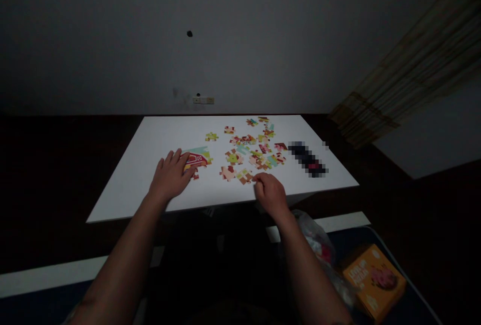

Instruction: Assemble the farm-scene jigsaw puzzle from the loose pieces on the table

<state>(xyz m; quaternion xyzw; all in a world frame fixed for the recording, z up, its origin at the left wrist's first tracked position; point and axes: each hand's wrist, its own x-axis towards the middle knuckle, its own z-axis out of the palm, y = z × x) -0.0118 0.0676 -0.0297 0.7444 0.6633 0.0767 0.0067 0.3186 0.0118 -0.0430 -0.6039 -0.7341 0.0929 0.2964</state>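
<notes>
Jigsaw puzzle pieces [233, 157], left hand [171, 175] open on red barn section [194, 160], right hand [269, 194] perhaps pinching one

Orange cardboard box [374, 282], plastic bag [315, 239], sheer curtain [413, 69]

"What's the counter [143, 164] like?"
"Smooth and white, with a faint sheen."
"And the puzzle pieces [235, 157]?"
"Printed cardboard, matt."
"The orange box [376, 280]?"
"Matt card as well."
"The bag [315, 239] beside it?"
"Thin, crinkled, glossy plastic."
"And the curtain [409, 69]?"
"Sheer, loosely woven cloth."
</notes>
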